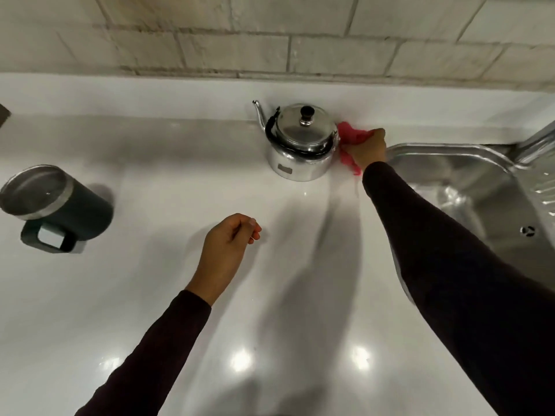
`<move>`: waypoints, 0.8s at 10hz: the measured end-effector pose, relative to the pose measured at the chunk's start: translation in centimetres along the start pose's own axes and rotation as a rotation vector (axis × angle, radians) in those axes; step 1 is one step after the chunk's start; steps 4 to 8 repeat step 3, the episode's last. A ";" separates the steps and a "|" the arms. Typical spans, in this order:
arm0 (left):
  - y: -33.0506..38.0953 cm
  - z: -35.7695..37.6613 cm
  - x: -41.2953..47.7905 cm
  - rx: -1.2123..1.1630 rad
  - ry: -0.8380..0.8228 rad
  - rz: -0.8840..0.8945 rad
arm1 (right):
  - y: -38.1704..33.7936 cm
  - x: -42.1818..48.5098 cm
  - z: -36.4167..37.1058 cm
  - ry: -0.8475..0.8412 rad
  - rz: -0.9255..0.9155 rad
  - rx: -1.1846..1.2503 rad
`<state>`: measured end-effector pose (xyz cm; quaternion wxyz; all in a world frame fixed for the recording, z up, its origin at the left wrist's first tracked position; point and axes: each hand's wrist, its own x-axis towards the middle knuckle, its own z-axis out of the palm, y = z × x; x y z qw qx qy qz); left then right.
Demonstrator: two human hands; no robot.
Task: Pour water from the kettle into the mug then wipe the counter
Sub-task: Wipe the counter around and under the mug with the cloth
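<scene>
The right hand (368,148) is closed tight around a crumpled pink cloth (348,136). The hand and cloth sit at the far side of the shiny white counter (186,181), just beside the round silver metal kettle (300,142). The cloth touches the kettle's right side. The kettle stands upright with its lid on and its thin spout pointing left. Close on the right of the hand is the curved rim of the steel sink (450,151). So the hand is in a narrow gap between kettle and sink.

The left hand (228,250) holds nothing. Its fingers are curled in loosely, and it hangs over the middle of the counter.

The dark mug with a silver rim (51,205) stands far off on the left. There is lots of bare counter between the mug and the kettle, and more on the near side.
</scene>
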<state>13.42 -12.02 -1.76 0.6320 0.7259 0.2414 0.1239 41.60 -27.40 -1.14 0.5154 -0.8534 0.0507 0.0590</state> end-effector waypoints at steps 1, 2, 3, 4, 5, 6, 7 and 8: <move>0.3 -0.6 0.1 -0.018 0.039 -0.009 | 0.6 0.0 0.3 -0.082 -0.010 -0.320; 0.3 -1.1 -0.1 -0.029 0.023 -0.011 | 0.8 -0.5 -0.1 -0.132 -0.045 -0.589; 1.0 -2.0 0.0 -0.012 -0.007 -0.015 | 1.2 -2.5 -0.6 -0.055 -0.091 -0.828; 1.0 -2.0 0.0 -0.012 -0.007 -0.015 | 1.2 -2.5 -0.6 -0.055 -0.091 -0.828; 1.0 -2.0 0.0 -0.012 -0.007 -0.015 | 1.2 -2.5 -0.6 -0.055 -0.091 -0.828; 1.0 -2.0 0.0 -0.012 -0.007 -0.015 | 1.2 -2.5 -0.6 -0.055 -0.091 -0.828; 1.0 -2.0 0.0 -0.012 -0.007 -0.015 | 1.2 -2.5 -0.6 -0.055 -0.091 -0.828; 1.0 -2.0 0.0 -0.012 -0.007 -0.015 | 1.2 -2.5 -0.6 -0.055 -0.091 -0.828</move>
